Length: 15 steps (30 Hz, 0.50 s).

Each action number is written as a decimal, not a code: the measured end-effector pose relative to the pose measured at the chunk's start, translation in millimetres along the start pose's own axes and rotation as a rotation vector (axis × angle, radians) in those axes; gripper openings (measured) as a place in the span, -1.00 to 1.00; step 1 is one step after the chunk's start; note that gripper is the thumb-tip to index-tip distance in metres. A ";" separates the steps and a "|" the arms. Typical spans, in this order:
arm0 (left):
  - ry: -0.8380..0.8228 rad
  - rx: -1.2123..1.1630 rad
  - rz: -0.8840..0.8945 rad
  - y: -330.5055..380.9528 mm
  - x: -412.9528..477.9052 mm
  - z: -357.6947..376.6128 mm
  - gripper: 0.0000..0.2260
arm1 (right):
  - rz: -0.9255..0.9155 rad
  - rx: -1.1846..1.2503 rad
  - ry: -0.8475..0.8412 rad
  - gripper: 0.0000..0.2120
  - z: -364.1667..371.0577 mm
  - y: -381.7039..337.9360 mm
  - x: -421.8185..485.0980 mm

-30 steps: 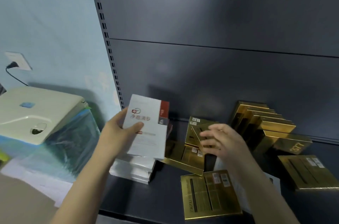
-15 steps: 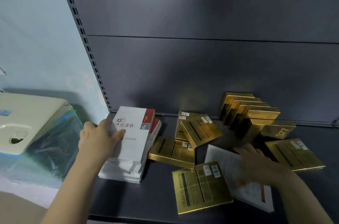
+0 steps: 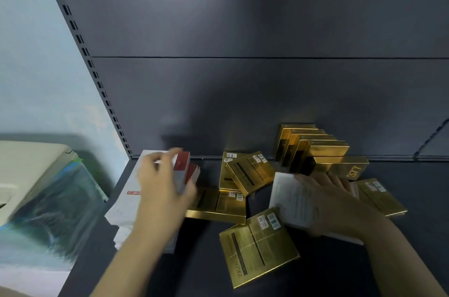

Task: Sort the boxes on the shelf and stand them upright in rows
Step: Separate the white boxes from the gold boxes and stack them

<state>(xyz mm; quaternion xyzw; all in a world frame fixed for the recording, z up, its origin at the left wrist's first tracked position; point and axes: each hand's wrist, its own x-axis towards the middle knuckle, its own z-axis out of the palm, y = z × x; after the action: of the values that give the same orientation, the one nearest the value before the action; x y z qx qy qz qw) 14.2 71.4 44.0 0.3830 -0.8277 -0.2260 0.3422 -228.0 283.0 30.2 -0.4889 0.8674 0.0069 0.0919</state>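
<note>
The dark shelf (image 3: 328, 272) carries a scatter of boxes against its grey back panel (image 3: 243, 102). At the left end, by the slotted upright (image 3: 97, 78), a stack of white boxes (image 3: 126, 202) with red end bands lies flat, its near corner close to the shelf's front edge. The left hand (image 3: 162, 189) hovers over this stack, blurred, its fingers (image 3: 158, 163) loosely spread and gripping nothing.

In the middle, gold boxes lie flat at mixed angles: two overlapping ones (image 3: 247, 175) near the back, one (image 3: 218, 204) in front of them, and one (image 3: 257, 245) turned askew nearest the front edge. At the back right, a row of gold boxes (image 3: 313, 148) leans on edge against the panel. Another gold box (image 3: 379, 197) lies flat to the right.

The right hand (image 3: 332, 202) rests on a flat white box (image 3: 291, 199) between the gold ones, fingers curled over its far edge, seemingly gripping it.

Bare shelf shows along the front and at the far right. A cream appliance (image 3: 29, 175) wrapped in plastic sits left of the shelf.
</note>
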 end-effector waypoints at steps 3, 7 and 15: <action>-0.245 -0.015 0.330 29.9 -20.2 22.9 -0.38 | 0.003 -0.025 -0.009 -0.06 -15.9 1.8 0.8; -0.522 0.120 0.633 69.1 -28.8 62.4 -0.30 | -0.006 -0.062 -0.054 -0.10 -30.2 -0.1 9.4; -0.497 0.412 0.713 92.2 -21.2 119.1 -0.33 | -0.031 0.008 -0.127 -0.24 -63.2 -7.3 15.6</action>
<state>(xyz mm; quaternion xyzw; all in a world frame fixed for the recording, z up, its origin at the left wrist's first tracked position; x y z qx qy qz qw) -108.1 157.2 15.3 0.0693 -0.9918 -0.0106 0.1071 -239.4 259.5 90.3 -0.5005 0.8522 0.0330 0.1490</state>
